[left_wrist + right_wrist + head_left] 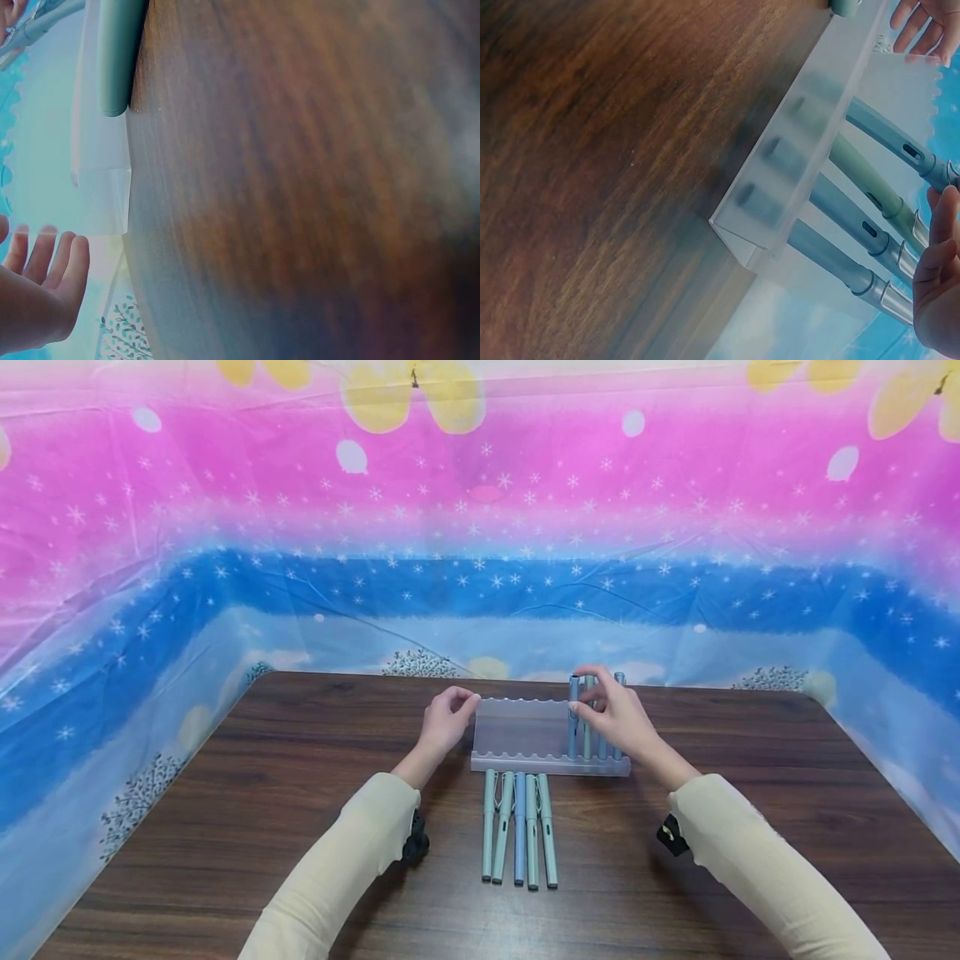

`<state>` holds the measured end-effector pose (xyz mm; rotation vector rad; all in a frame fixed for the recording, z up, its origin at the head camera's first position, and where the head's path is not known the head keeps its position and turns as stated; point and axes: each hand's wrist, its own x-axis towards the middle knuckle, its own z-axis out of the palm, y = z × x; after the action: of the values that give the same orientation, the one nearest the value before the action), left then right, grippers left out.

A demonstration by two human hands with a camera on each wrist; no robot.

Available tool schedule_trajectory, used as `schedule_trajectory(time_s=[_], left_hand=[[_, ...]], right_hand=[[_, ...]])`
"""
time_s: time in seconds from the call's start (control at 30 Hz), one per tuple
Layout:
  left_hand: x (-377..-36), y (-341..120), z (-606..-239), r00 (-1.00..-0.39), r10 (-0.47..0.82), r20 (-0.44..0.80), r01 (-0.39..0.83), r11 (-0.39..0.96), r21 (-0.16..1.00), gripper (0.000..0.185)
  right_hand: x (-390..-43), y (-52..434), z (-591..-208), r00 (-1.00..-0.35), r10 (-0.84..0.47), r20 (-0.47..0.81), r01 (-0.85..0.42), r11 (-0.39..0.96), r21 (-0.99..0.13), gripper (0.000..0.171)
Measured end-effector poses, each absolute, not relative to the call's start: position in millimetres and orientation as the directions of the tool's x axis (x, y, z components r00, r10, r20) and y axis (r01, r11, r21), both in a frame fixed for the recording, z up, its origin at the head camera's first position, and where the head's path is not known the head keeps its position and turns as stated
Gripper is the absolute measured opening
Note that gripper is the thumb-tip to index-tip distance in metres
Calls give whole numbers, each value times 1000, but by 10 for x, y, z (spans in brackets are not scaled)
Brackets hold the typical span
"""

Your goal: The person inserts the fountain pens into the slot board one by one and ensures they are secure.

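right hand (618, 718), centre right of frame, grip pinching the tops of upright pens (587, 714) standing in the rack (517, 764), long axes vertical. left hand (447, 720) fingers loosely curled at the rack's left end, holding nothing. five spare pens (519, 839) lie on the table (225, 827) just below.

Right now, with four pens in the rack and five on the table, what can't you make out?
- Head view: the right hand covers the racked pens' upper parts, so its grip is unclear.
- Right wrist view: the pens' tips sit behind the rack's frosted front; the hand is cut off by the edge.
- Left wrist view: the left hand is partly cut off; its contact with the rack is unclear.
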<state>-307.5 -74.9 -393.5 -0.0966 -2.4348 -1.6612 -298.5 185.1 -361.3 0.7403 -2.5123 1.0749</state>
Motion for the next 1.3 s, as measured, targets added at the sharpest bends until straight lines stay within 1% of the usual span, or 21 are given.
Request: schedule_trajectory(time_s=[0.33, 0.43, 0.5, 0.57, 0.67, 0.9, 1.3], left_hand=[[-3082, -744, -3931, -977, -60, 202, 164, 387, 907, 21], [-3080, -744, -3927, -978, -60, 202, 164, 387, 907, 21], [-3080, -746, -3929, -978, -57, 202, 165, 383, 909, 21], [-3081, -747, -3932, -978, -57, 201, 165, 377, 911, 21], [-3079, -749, -3934, -978, -58, 201, 166, 371, 914, 21], [-3065, -749, -3933, -979, -57, 198, 164, 367, 916, 21], [-3067, -748, -3922, -978, -53, 201, 168, 368, 914, 21]], right_hand=[[-3008, 1889, -3619, -839, -327, 435, -543, 556, -629, 41], [-3015, 1895, -3619, -824, -337, 456, -563, 580, -589, 41], [-3020, 1895, -3615, -808, -350, 475, -581, 607, -542, 42], [-3025, 1899, -3612, -795, -363, 487, -594, 631, -499, 45], [-3028, 1905, -3609, -791, -378, 482, -596, 656, -463, 49], [-3038, 1927, -3617, -821, -385, 422, -563, 670, -484, 57], [-3064, 1920, -3603, -853, -374, 364, -516, 707, -484, 62]])
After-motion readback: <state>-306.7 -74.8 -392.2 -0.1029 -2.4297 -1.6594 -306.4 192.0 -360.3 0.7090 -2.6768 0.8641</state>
